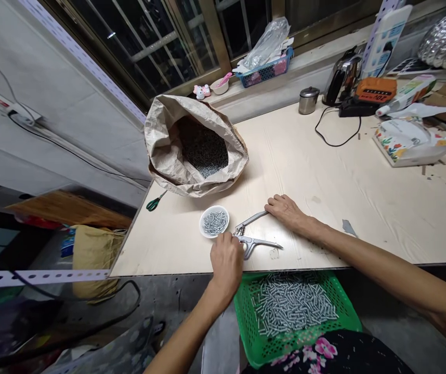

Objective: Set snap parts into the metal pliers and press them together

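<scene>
Silver spring-handled pliers [251,241] lie on the wooden tabletop with their two handles spread wide. My right hand [287,212] has its fingers curled at the end of the upper handle. Closed beside the pliers' head is my left hand [226,259]; it covers the jaws, and whatever its fingers pinch is hidden. Just beyond it sits a small white bowl [203,228] of short metal pins. Below the table edge, a green plastic basket [246,335] holds a heap of similar, larger-looking metal pieces near my lap.
A large open paper sack [160,150] with small metal pieces stands behind the bowl. Green-handled scissors [153,204] lie left of it. Toward the back right are a metal canister [309,101], a kettle [340,78], an orange battery [376,89] and a tissue pack [406,137].
</scene>
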Tool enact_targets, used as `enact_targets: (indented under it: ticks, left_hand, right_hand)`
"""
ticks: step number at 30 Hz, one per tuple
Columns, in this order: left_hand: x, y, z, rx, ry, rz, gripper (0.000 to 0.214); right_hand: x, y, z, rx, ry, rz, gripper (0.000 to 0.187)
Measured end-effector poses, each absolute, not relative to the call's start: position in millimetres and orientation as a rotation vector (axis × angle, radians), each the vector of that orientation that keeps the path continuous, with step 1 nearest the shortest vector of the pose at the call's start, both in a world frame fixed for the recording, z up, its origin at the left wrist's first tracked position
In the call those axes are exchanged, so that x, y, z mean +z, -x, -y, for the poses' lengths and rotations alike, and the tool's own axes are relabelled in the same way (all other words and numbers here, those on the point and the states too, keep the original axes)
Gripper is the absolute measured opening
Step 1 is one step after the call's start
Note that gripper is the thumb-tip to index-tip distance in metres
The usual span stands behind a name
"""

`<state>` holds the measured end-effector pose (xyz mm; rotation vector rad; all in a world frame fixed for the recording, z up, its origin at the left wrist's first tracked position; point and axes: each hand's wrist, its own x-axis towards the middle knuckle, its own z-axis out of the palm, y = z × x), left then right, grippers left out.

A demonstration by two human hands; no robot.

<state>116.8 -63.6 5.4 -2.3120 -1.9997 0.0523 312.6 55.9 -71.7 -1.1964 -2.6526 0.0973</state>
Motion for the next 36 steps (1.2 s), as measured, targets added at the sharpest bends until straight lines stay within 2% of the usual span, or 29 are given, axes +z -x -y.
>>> enact_targets:
  ticks: [4,6,11,15,24,36]
  left_hand:
    - [19,-130,96,-0.117,2.626,1.753,0.015]
    - [22,-124,93,-0.106,2.668,1.781,0.013]
    - [21,-71,32,0.08,2.174,2.125,0.024]
    - [13,-38,-3,0.349,2.259,2.073,0.023]
    - [-2,-31,-6,0.545,2.346,1.867,0.028]
    - [-3,-30,-7,0.514,2.325,1.935,0.029]
  right_hand:
    - [-76,-313,-55,0.064,1.187,2.625,0.02]
    - [-82,-313,-55,0.044,1.174,2.603,0.019]
    - [-96,-312,-56,0.034,1.176,2.548,0.019]
    - [-101,-312,-56,0.023,1.164,2.532,0.019]
    - [-97,-311,-54,0.011,1.162,2.507,0.016]
    - [-98,-310,-54,-0.018,1.178,2.501,0.017]
